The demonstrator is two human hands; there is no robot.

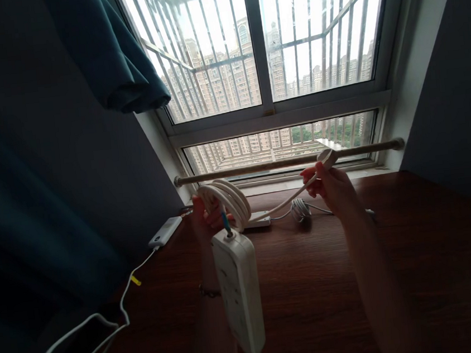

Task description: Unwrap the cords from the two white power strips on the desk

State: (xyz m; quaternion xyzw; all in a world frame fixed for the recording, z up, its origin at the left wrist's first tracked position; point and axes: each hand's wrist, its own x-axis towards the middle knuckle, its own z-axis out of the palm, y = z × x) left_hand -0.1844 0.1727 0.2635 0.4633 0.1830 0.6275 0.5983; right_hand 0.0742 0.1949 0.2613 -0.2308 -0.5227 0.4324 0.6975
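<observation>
A thick white cord [235, 202] is wound in several loops, and my left hand [206, 219] is closed around the coil. From the coil hangs a white power strip [239, 291], upright in front of my left forearm; bare coloured wire shows where the cord enters its top. My right hand [332, 186] is raised to the right, pinching the white plug [327, 158] at the cord's other end. A length of cord runs fairly straight between the two hands.
On the brown wooden table [306, 292] lie a second white strip [259, 219] and a bundled thin cable [300, 210]. At left sits a white power bank [165, 232] with a trailing cable. A metal rail [260, 168] crosses below the window; a blue curtain [124, 76] hangs left.
</observation>
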